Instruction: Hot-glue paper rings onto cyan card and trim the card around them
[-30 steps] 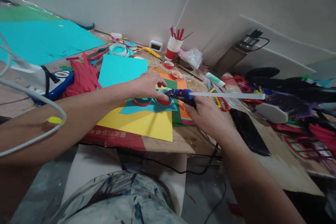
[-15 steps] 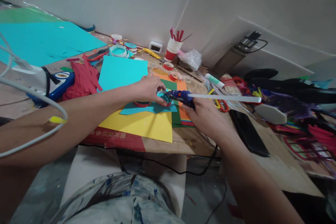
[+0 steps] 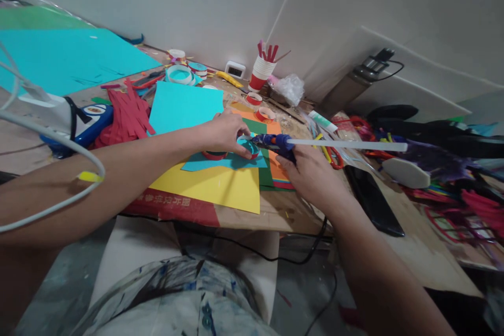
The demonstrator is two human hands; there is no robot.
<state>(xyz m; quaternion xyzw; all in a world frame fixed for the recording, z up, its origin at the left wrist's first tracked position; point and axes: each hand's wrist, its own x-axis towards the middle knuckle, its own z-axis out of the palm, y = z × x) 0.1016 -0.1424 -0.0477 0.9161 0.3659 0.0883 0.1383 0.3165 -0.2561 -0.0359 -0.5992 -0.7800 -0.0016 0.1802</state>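
In the middle of the frame, the thumb of my left fingers (image 3: pixel 244 153) has moved down; one second ago it reached over the inside of the turquoise ring (image 3: pixel 252 147), and now it lies against the near left side. The forefinger is bent at the far side, so these fingers are almost closed, with the ring held between them. My right fingers (image 3: pixel 286 163) are, as before, wrapped around the handle of the blue glue gun (image 3: pixel 281 142), and its nozzle points into the ring. I judge that this new grip keeps the ring steadier for gluing.

The ring stands on a cut turquoise piece (image 3: pixel 220 163), which lies over the yellow sheet (image 3: pixel 220 189). A second ring (image 3: pixel 214 156) is just beside it, to the left, partly under my hand.

Some things I cannot see well. The nozzle's end is too small and dark, so I cannot tell if it touches the paper, or if any glue is coming out. The trigger is hidden by my right hand, and the other left fingers are mostly hidden too. The large turquoise sheet (image 3: pixel 66 58) at upper left is cut off by the frame's edge.
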